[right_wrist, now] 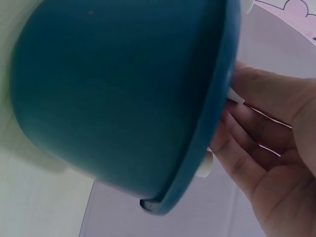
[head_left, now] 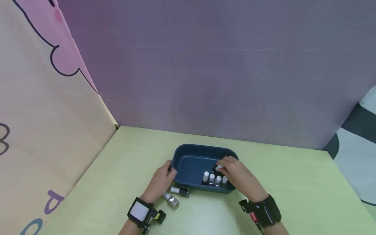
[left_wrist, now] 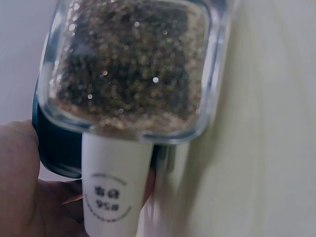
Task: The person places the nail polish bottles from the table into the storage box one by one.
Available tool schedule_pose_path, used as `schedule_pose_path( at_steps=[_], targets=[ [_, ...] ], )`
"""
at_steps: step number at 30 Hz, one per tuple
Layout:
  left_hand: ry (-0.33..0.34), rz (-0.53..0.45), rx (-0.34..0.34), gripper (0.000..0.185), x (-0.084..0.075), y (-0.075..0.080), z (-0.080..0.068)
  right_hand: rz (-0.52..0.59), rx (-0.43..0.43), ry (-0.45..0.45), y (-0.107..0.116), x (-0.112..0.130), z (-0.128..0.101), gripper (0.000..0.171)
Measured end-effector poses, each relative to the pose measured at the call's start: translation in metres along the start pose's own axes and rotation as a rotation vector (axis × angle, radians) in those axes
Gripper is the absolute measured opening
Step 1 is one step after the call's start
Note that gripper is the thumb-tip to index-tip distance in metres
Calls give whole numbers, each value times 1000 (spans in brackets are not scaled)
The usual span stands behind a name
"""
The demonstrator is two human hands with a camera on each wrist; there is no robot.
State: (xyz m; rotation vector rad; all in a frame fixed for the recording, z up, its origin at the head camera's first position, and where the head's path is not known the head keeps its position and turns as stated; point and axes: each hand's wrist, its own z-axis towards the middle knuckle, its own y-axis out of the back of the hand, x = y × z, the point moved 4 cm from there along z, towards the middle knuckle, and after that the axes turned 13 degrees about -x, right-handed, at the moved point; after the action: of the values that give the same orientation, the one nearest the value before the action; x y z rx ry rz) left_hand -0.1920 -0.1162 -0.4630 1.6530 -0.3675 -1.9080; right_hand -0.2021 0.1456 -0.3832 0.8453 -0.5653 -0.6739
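A dark blue plastic bin [head_left: 188, 166] sits on the table. My left hand [head_left: 160, 179] grips its left end, thumb at the rim. Over the bin's right part, my right hand [head_left: 236, 173] pinches a nail polish bottle by its white cap [head_left: 219, 167]; the dark bottle below is partly hidden by the fingers. In the right wrist view the cap [right_wrist: 236, 96] shows between thumb and fingers behind the bin wall. Several white-capped nail polish bottles [head_left: 211, 179] stand in a row along the bin's near right side.
Outside the bin, by my left wrist, lie a glitter nail polish bottle [head_left: 173, 201] and a dark one [head_left: 184, 192]. The glitter bottle [left_wrist: 128, 69] looms large in the left wrist view. A grey-purple panel [head_left: 205, 81] rises behind the table, and a printed panel [head_left: 58, 130] stands at left.
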Motion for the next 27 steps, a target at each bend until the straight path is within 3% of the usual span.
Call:
schedule_pose_path(
  at_steps=[20,27],
  targets=[
    [-5,-2,-3,44,-2,2,-2,-77,-42,25,-5,6,2,14],
    [-4,0,-4,44,-1,2,-2,-110,-69,73,-8,9,2,10]
  ],
)
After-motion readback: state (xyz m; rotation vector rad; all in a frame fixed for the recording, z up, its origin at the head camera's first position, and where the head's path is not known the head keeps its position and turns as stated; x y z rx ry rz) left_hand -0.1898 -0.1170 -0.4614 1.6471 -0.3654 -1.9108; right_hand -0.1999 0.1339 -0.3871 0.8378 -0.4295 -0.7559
